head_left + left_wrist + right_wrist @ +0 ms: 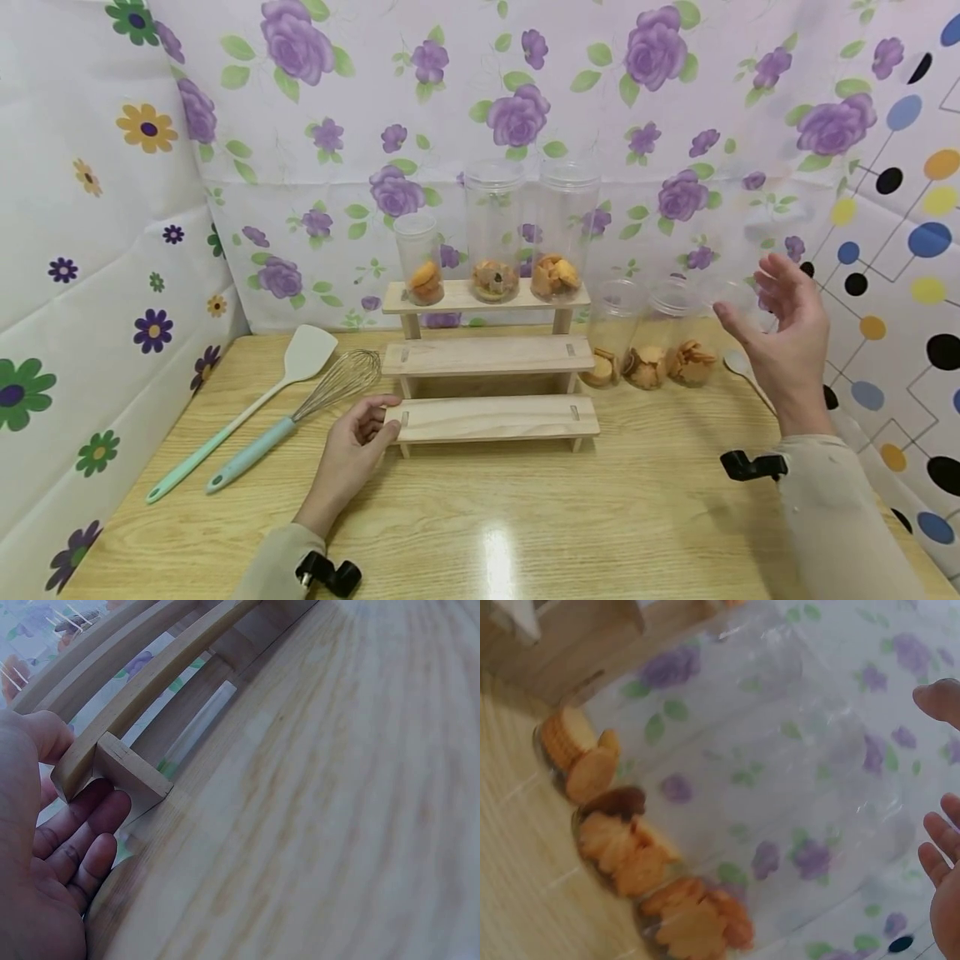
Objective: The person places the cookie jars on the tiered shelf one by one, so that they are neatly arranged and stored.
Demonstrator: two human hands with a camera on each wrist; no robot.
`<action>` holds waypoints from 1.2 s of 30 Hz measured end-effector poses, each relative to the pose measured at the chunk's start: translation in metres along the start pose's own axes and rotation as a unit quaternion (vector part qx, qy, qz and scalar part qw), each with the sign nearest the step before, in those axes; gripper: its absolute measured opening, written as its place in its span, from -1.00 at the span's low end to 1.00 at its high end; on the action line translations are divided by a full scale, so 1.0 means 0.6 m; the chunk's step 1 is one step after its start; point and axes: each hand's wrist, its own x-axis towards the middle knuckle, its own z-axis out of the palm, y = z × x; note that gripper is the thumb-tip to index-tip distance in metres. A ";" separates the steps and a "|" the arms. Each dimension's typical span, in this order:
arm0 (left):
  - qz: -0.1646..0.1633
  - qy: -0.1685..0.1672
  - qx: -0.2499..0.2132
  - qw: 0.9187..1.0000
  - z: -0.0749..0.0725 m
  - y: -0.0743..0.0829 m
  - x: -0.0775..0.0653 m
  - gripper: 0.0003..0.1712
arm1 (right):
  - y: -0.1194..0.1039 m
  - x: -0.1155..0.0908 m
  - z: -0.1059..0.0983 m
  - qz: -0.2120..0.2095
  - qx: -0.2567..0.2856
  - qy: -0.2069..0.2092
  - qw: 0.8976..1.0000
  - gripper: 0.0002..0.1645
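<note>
Toward the rear edge of the bench [637, 500] stands the three-step wooden rack [487, 356], and your left hand [352, 442] grips its lowest step by the left end. Near the bench's rear right corner, your right hand [787, 333] is raised, thumb and fingers spread and holding nothing, close to the right-hand jar [691, 362]. That jar, the middle jar [648, 365] and the left-hand jar [611, 333] stand in a row on the bench, right of the rack; three more jars [493, 250] are up on the top step.

You seem to be steadying the rack while dealing with the jars. Taking one would call for closing your right hand around its clear wall and holding the rack firm, so the top row doesn't wobble.

Your left wrist view shows fingers tucked under the step's end, largely hidden from the head view. The right wrist view shows bare backdrop between fingers and jars, where the head view overlaps them; only the head view shows the top row whole.
</note>
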 end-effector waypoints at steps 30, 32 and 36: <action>0.003 0.002 -0.006 1.000 -0.001 0.000 0.002 -0.68 | 0.176 -0.029 0.003 0.123 -0.038 -0.144 0.981 0.09; 0.002 0.003 -0.005 1.000 -0.001 0.001 0.002 -0.68 | 0.182 -0.031 0.004 0.125 -0.044 -0.149 0.980 0.11; 0.003 0.004 -0.003 1.000 -0.001 0.002 0.001 -0.68 | 0.192 -0.034 0.006 0.124 -0.059 -0.152 0.979 0.10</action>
